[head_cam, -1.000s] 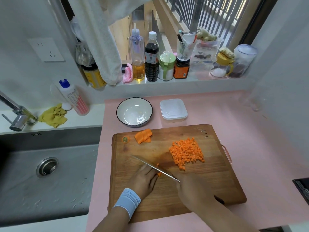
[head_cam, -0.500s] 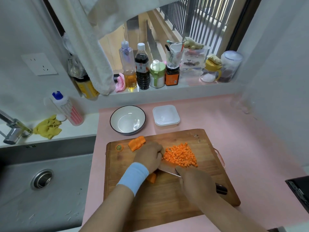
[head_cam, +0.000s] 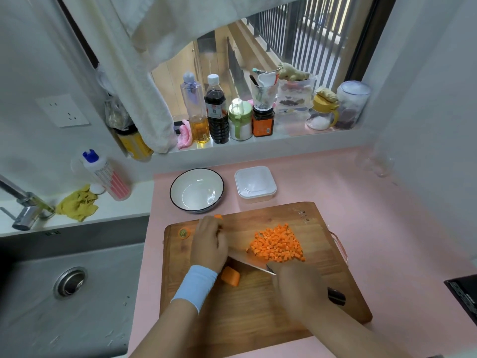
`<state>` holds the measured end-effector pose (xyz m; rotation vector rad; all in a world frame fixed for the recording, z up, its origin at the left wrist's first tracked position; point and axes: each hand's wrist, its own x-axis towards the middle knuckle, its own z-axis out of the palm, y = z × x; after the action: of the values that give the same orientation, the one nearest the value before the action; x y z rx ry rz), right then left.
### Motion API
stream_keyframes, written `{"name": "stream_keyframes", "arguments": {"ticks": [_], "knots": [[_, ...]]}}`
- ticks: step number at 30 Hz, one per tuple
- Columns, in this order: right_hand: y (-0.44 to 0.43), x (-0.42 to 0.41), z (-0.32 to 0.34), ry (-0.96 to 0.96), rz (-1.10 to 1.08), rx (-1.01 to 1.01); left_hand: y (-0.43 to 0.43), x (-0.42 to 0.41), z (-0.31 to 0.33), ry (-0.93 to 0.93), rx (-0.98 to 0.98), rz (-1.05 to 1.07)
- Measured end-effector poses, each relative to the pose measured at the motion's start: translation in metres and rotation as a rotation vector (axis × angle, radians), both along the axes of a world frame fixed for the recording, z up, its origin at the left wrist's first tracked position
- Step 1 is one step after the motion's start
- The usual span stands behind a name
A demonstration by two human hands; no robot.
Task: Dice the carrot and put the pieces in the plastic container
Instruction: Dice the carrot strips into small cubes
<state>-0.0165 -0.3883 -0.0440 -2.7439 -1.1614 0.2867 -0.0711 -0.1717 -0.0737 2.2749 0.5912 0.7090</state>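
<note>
Wooden board (head_cam: 258, 319) bears the carrot. The left hand (head_cam: 209, 244) covers most of a carrot bit (head_cam: 218, 216), so nobody can tell if its fingers grip it. One carrot chunk (head_cam: 230, 276) sits by that wrist. The knife (head_cam: 247, 260) is partly hidden under the hand. The box (head_cam: 255, 184) stands behind the board. The diced pile (head_cam: 277, 245) lies right beside the blade. The right hand (head_cam: 296, 285) grips the handle.

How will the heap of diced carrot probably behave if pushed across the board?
The diced carrot is many small loose cubes, so it would likely scatter rather than slide as one. The cubes look flat-sided, so they should hardly roll on the board.
</note>
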Motion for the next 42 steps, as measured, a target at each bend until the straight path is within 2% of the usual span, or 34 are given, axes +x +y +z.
{"name": "stream_keyframes", "arguments": {"ticks": [3, 8, 11, 15, 27, 42], "knots": [[0.006, -0.004, -0.007, 0.103, -0.086, 0.074, -0.001, -0.031, -0.013, -0.085, 0.02, 0.084], [0.018, -0.014, -0.012, 0.252, -0.08, 0.082, -0.009, -0.065, -0.066, 0.091, 0.117, -0.187], [0.023, -0.025, -0.013, 0.251, -0.055, 0.078, -0.017, -0.07, -0.085, 0.083, 0.189, -0.312], [0.024, -0.037, -0.01, 0.202, -0.032, 0.058, -0.017, -0.07, -0.098, 0.057, 0.268, -0.375], [0.017, -0.045, -0.006, 0.112, -0.051, 0.0, -0.016, -0.072, -0.099, 0.02, 0.245, -0.396], [0.027, -0.021, -0.011, 0.313, -0.065, -0.154, -0.015, -0.069, -0.106, 0.008, 0.262, -0.391]]}}
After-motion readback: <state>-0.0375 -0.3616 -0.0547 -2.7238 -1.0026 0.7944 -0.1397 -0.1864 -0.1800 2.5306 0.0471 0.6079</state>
